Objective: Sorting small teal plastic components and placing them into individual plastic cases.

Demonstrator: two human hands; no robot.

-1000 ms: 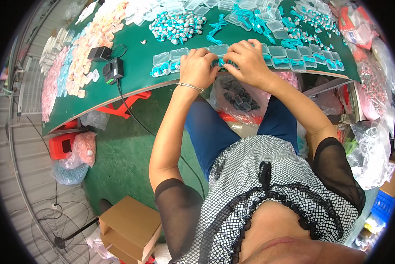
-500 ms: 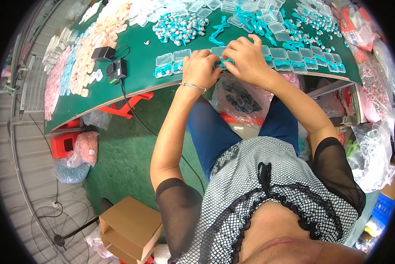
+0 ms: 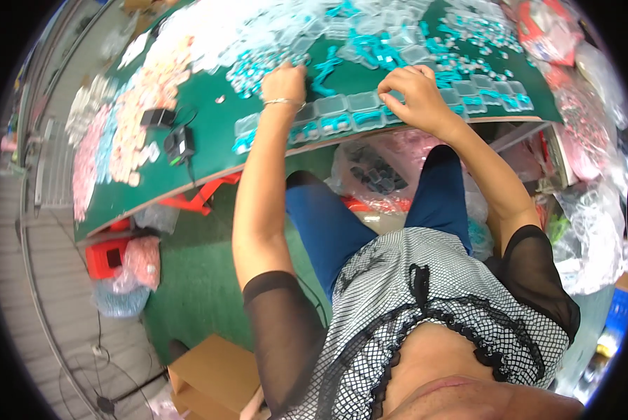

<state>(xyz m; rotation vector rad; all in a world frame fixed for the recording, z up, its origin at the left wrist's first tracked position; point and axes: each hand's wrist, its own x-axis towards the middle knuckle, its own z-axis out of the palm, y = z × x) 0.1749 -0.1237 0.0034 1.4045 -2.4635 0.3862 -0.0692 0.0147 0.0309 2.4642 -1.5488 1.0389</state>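
My left hand (image 3: 284,85) is at the near right edge of a pile of small teal and silver pieces (image 3: 247,73); its fingers are hidden and blurred. My right hand (image 3: 417,101) hovers over a row of small clear plastic boxes (image 3: 330,106), thumb and bent forefinger apart, with nothing visible between them. The boxes stand with lids raised along the table's near edge, and several hold teal cord pieces (image 3: 336,123). Between the hands and farther back lies a bundle of teal cords (image 3: 326,68).
Clear boxes and teal cords (image 3: 370,49) cover the back of the green table (image 3: 209,133). Peach pieces (image 3: 142,91) spread at left, beside a black block (image 3: 158,117) and a black device (image 3: 180,145). A plastic bag of small boxes (image 3: 373,168) sits below the table; a cardboard box (image 3: 219,371) stands on the floor.
My left hand has left the box row and moved left and away to the pile. My right hand has lifted off the boxes and shifted slightly right. The view has tilted a little.
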